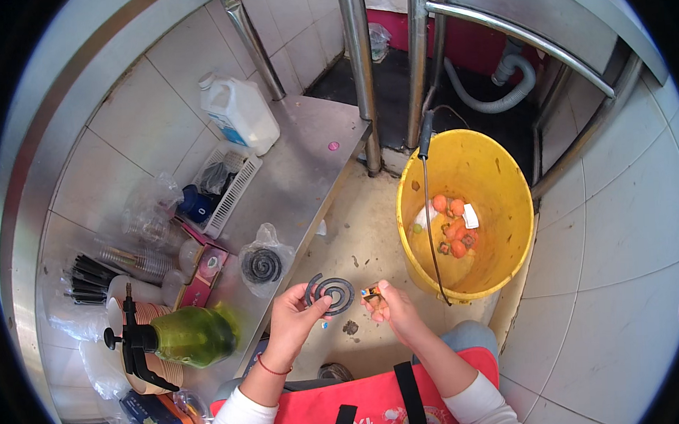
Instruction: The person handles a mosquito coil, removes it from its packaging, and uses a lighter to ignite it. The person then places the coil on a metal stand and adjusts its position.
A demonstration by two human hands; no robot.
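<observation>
My left hand (pixel 296 315) pinches a dark mosquito coil (pixel 350 298) at its left side, thumb across the rings. In my right hand (pixel 399 310) is a small lighter (pixel 370 292), its top pointing towards the coil a short gap away. No flame can be made out. Left of my hands, a clear plastic bag (pixel 284 255) with more coiled mosquito coil (pixel 262 266) lies on the metal shelf (pixel 303 151).
A yellow bucket (pixel 507 204) holding discarded orange fruit (pixel 459 248) stands on the right. Along the shelf are a green spray bottle (pixel 194 336), stacked paper cups (pixel 164 370), a white basket (pixel 233 196) and a white jug (pixel 250 116). Metal legs (pixel 359 69) rise ahead.
</observation>
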